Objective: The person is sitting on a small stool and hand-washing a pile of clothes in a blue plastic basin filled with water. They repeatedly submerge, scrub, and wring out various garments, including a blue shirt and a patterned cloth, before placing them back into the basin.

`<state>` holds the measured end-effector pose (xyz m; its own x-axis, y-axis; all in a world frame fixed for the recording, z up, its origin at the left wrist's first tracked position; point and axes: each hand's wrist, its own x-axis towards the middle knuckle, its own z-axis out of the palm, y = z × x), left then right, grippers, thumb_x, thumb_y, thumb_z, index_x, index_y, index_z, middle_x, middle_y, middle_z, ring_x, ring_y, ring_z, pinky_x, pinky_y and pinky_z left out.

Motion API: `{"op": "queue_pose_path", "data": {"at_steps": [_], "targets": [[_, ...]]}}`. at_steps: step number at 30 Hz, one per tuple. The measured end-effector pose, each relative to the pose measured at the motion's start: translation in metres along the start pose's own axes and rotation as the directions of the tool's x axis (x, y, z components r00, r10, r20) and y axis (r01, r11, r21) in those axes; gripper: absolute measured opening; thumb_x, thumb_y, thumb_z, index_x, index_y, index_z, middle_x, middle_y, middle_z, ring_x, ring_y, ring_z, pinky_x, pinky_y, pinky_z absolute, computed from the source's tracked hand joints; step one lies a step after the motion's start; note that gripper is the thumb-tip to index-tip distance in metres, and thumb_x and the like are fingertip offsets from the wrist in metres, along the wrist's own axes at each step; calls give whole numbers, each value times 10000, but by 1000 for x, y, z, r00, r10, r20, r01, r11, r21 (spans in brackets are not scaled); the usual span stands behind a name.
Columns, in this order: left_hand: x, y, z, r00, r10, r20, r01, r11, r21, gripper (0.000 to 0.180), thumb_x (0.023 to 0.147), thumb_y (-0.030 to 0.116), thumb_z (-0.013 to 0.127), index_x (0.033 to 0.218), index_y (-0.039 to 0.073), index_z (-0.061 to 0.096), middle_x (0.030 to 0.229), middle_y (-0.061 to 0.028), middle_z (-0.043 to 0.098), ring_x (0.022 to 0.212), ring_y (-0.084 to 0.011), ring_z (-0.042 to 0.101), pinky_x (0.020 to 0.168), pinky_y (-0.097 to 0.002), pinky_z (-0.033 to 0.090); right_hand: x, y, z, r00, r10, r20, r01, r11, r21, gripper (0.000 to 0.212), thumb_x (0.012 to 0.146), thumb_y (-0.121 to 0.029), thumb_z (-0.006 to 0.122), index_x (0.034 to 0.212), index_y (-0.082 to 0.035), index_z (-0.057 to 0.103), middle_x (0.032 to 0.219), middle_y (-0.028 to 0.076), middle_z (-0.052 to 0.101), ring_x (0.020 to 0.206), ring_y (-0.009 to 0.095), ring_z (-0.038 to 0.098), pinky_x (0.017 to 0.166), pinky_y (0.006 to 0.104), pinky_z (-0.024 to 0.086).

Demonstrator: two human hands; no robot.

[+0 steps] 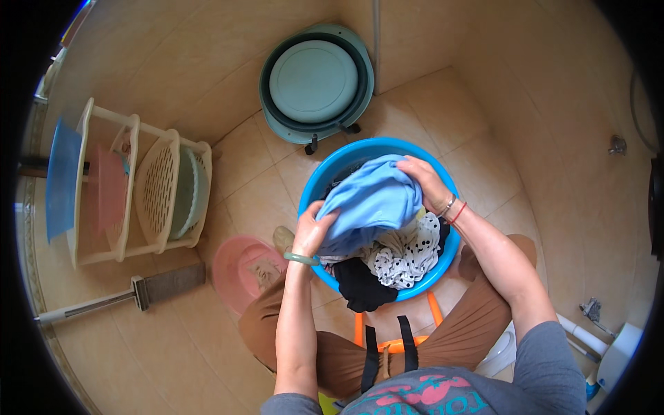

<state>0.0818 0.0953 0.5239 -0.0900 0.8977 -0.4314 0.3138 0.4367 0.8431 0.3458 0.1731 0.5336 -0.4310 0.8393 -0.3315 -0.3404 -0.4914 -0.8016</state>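
Clock read on the rim of the blue basin (377, 146), 12 farthest from me. In work: a light blue cloth (380, 197), bunched and spread between my two hands over the basin, covering part of the laundry; whether its underside touches the pile, I cannot tell. My left hand (312, 228), at 9 o'clock, has its fingers clamped on the cloth's near-left edge. My right hand (427, 183), at 2 o'clock, grips the far-right edge; some fingertips are hidden in both grips. In the basin: a white cloth with black dots (401, 266) at 5 o'clock, a black garment (363, 285) between 6 and 7, lapping against the rim. Outside: pink basin (220, 270) at 8, cream rack (153, 185) at 9, green tub (313, 81) at 11, tilted against the wall. A green bangle (301, 258) circles my left wrist.
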Motion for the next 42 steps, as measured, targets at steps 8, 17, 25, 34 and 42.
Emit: {"op": "queue_pose_path", "data": {"at_steps": [8,17,25,34,42], "targets": [[12,-9,-17,994,52,-100,-108,683,-722,290,804,114,563,1067,-3,598,1008,-71,630,950,-158,576,887,-268,434,-17,4,1,969,129,210,204,62,-977,725,705,-373,753,1317,-113,466,1133,173,533,1078,392,537,926,459,450],[25,-49,26,991,-25,129,127,-62,-990,460,910,258,575,1346,155,470,1346,-105,482,1208,-282,490,1064,-432,359,-14,44,84,819,-247,517,560,536,-631,500,737,-87,715,1211,-71,556,1182,135,548,1134,277,536,981,363,424],[34,21,63,980,2,199,198,103,-975,274,918,403,592,1071,184,531,879,-32,609,791,-160,636,698,-313,557,-49,39,116,677,-454,579,710,196,-676,272,801,-180,696,1055,-102,643,997,110,554,851,254,622,698,325,534],[23,2,140,949,-294,-110,70,540,-839,271,974,325,473,1053,90,584,948,-14,614,862,-143,596,768,-285,489,41,68,4,829,-549,105,251,198,-948,202,890,-213,542,751,-78,598,723,140,612,650,344,626,558,429,510],[36,-37,136,920,-152,-360,-208,590,-780,229,943,312,515,999,99,582,905,-20,608,793,-126,568,726,-273,480,-15,64,75,735,-546,402,552,137,-822,137,845,-160,558,778,-47,597,781,129,604,648,308,620,554,397,507]]}}
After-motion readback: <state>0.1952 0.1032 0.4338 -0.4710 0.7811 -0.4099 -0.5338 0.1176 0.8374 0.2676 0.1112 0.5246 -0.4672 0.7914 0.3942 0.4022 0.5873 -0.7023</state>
